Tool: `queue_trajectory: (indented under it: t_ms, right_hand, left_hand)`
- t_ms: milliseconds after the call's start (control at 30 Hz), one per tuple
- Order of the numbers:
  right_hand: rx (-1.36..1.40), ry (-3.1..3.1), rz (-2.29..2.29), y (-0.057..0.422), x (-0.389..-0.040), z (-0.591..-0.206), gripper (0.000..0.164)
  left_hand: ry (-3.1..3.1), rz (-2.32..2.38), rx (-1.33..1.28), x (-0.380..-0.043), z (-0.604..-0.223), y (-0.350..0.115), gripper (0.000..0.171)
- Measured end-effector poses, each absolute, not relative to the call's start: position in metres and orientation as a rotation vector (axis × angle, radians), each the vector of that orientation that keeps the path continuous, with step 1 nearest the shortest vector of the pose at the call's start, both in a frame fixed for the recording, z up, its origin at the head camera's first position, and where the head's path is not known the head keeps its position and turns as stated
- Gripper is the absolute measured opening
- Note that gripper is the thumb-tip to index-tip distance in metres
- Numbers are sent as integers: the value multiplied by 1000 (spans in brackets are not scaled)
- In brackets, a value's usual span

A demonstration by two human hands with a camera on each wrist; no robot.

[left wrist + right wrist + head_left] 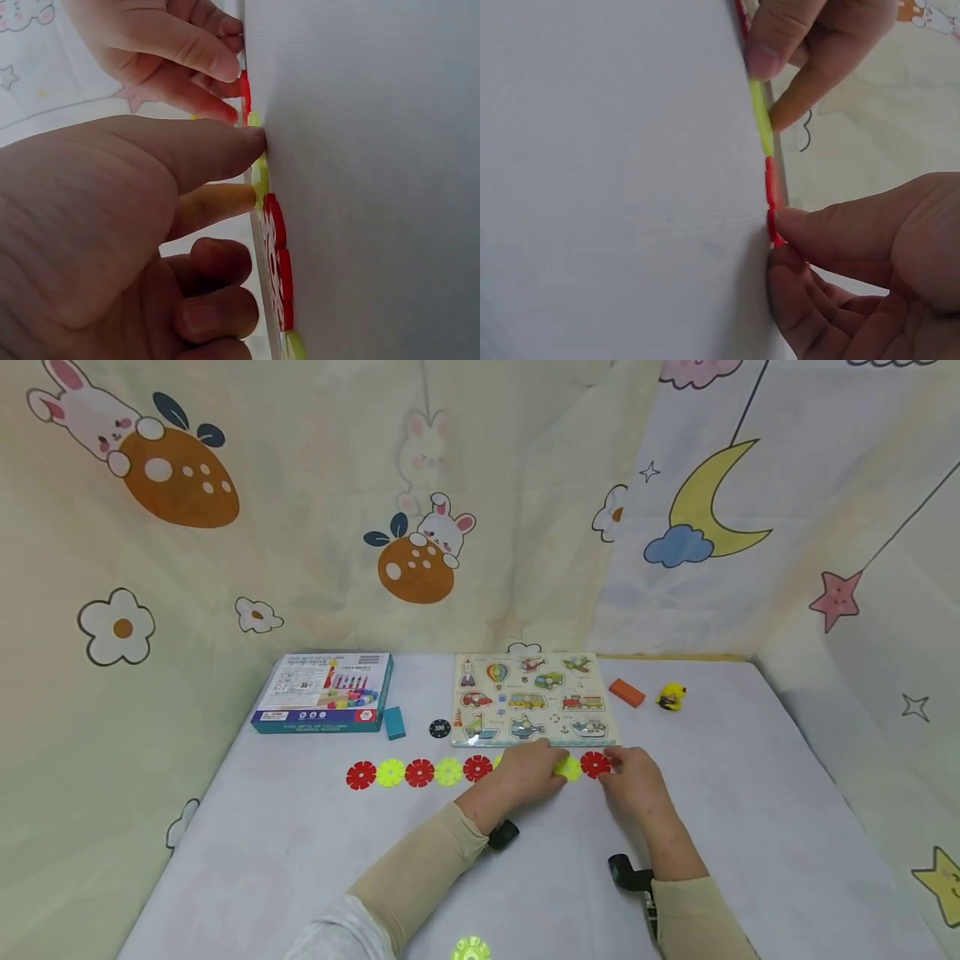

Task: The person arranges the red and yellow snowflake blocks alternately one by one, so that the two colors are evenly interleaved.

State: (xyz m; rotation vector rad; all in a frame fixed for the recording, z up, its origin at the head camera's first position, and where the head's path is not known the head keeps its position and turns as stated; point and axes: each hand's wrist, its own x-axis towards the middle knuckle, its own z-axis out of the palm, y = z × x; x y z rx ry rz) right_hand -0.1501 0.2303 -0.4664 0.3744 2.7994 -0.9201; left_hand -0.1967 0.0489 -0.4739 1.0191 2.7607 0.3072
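A row of red and yellow-green flower-shaped discs lies flat on the table, colours alternating, with a red disc (361, 775) at its left end. Toward the right end, my left hand (528, 772) pinches a yellow-green disc (570, 768) between thumb and index finger, other fingers curled under the palm in the left wrist view. My right hand (637, 783) grips the outer edge of the last red disc (596, 765) with thumb and fingertips. That red disc meets the yellow-green one edge to edge in the right wrist view. My left hand hides part of the row.
Behind the row lies a picture puzzle board (534, 700). A boxed set (324, 693), a blue block (394, 723) and a black round chip (440, 728) are left of it; an orange block (627, 693) and small yellow figure (671, 696) right. One yellow-green disc (471, 948) lies near the front.
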Motion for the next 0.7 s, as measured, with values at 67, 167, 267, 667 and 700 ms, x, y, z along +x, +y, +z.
queue_trajectory:
  t_ms: [67,167,267,667,700]
  right_hand:
    - [378,2793,-914,231,-151,-468,50]
    - [363,2798,-919,232,-151,-470,49]
    - [348,2806,-930,232,-151,-471,47]
    - [400,2783,-896,229,-135,-460,45]
    - [391,2778,-893,225,-129,-457,40]
  left_hand:
    - [2760,290,1018,-198,-473,51,47]
    - [2771,302,1010,-200,-473,56,48]
    - [2788,340,1031,-203,-475,67,47]
    - [2709,436,1092,-212,-483,92,33]
    - [2709,429,1091,-212,-483,91,34]
